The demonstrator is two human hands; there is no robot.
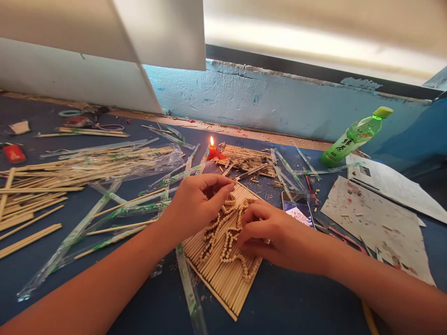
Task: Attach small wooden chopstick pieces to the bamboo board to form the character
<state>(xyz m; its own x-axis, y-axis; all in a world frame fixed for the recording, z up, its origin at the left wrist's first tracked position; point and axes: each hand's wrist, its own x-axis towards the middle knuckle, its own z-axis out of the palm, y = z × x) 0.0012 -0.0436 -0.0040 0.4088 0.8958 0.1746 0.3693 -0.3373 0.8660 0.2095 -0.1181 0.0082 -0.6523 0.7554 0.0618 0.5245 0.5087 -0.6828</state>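
A flat panel of wooden sticks laid side by side (216, 274) lies slantwise on the table. Small cut stick pieces (228, 239) stand on it in winding rows that form a raised outline. Over the panel's far left part is my left hand (197, 202), thumb and forefinger pinched together; what is between them, if anything, is too small to make out. My right hand (270, 232) rests low at the panel's right side, fingers curled down by the rows of pieces. Its fingertips are partly hidden, along with whatever they grip.
A lit red candle (212, 150) burns beyond the panel, beside a charred stick mat (244, 158). Loose chopsticks (31, 195) and plastic wrappers (77, 232) cover the left. Rightward are a phone (297, 211), scissors (340, 234), stained paper (380, 228) and a green bottle (352, 139).
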